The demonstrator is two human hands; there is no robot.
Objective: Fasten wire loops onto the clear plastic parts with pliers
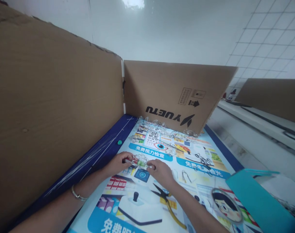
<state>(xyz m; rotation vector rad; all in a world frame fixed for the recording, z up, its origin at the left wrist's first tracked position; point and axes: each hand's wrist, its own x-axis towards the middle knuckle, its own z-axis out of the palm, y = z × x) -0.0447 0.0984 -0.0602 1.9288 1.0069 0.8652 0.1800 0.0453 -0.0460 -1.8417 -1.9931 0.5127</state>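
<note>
- From my head, I look down at my two bare hands, held close together over a bright picture sheet (140,210).
- My left hand (119,162) pinches one end of a clear, twisty piece (140,158) with thumb and finger. A silver bracelet (78,193) is on that wrist.
- My right hand (160,171) pinches the other end of it.
- So the clear, twisty piece is between my hands, just above the sheet. It is too blurry to tell what it is made of.
- The pliers (164,195) lie just beside my right arm, with their black jaws spread apart. My arm hides some of their yellow handle.
- Past my right hand there is a little bent wire (185,176), and farther off a black tangle (203,160).
- More clear bits (157,123) lie in a row by the back cardboard (171,84), which has upside-down letters.
- Another tall cardboard (57,84) stands on my left.
- A teal box (256,197) sits on my right.
</note>
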